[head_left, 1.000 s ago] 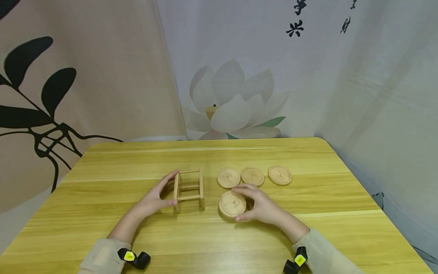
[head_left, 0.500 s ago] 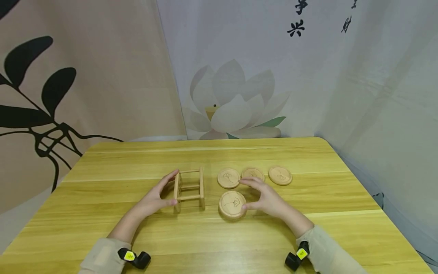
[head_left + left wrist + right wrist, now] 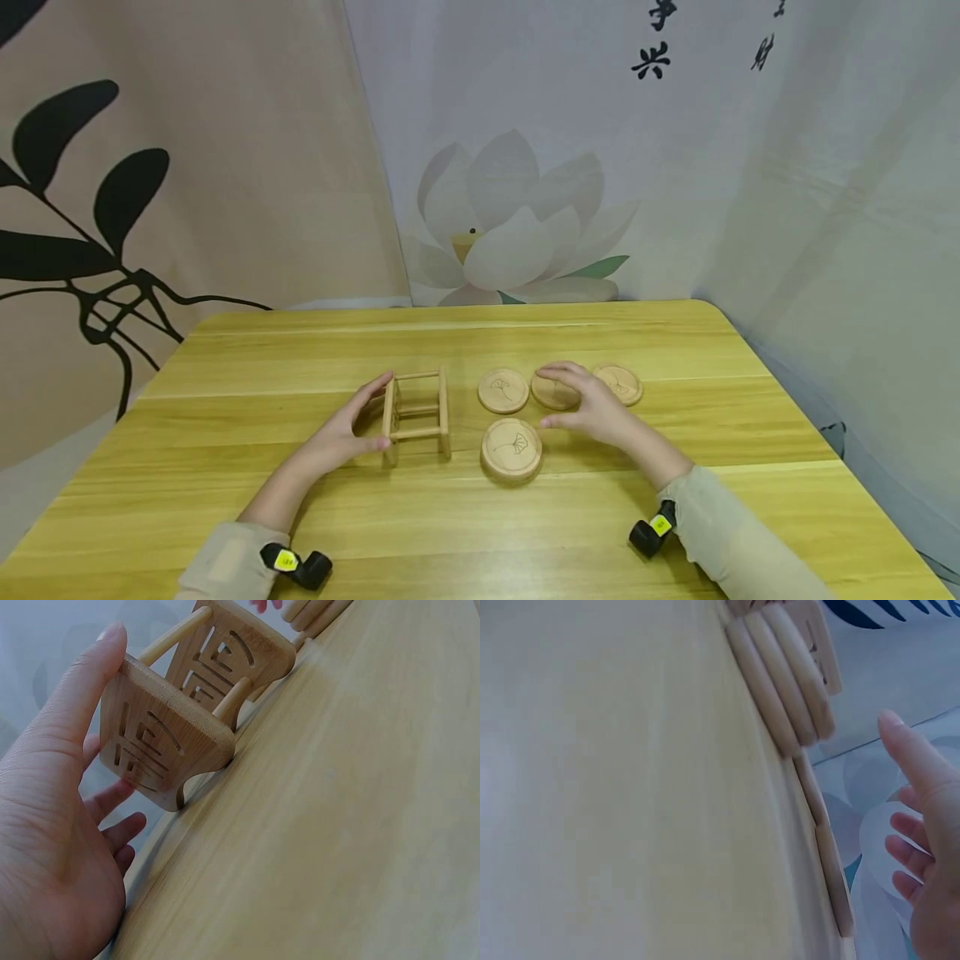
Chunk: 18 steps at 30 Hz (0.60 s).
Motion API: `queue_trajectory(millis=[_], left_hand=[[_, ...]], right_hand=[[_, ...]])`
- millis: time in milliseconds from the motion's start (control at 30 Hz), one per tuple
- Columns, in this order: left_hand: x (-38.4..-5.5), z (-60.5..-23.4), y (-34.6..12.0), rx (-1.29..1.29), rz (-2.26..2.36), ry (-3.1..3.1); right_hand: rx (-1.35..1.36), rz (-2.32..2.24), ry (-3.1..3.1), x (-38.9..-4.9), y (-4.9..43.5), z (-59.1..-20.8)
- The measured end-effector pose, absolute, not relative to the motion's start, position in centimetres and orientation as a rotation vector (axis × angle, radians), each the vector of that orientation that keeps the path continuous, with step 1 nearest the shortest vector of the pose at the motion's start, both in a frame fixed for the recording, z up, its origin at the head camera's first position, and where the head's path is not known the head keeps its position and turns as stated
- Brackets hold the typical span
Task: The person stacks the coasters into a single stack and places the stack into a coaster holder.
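Both arms are covered by long, loose sleeves of pale beige fabric ending at the wrist: left sleeve [image 3: 225, 560], right sleeve [image 3: 738, 542]. Both hands are bare: left hand [image 3: 341, 433], right hand [image 3: 592, 408]. Each wrist carries a small black camera unit with a yellow label: left unit [image 3: 296, 566], right unit [image 3: 651, 530].

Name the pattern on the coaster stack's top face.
An engraved ginkgo leaf on pale wood; head view.
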<state>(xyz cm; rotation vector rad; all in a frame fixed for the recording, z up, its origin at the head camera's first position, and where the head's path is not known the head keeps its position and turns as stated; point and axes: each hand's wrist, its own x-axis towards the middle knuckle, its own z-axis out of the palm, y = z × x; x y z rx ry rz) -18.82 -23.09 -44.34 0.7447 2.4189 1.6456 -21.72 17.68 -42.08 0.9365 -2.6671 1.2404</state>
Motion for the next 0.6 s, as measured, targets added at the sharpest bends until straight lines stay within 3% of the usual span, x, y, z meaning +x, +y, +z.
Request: queue_trajectory(millis=[600], left_hand=[[-18.8,-44.3,-23.1,0.733,1.64,2.438]], right_hand=[[1.002,1.101,-2.813,-24.9,17.0,-41.2]])
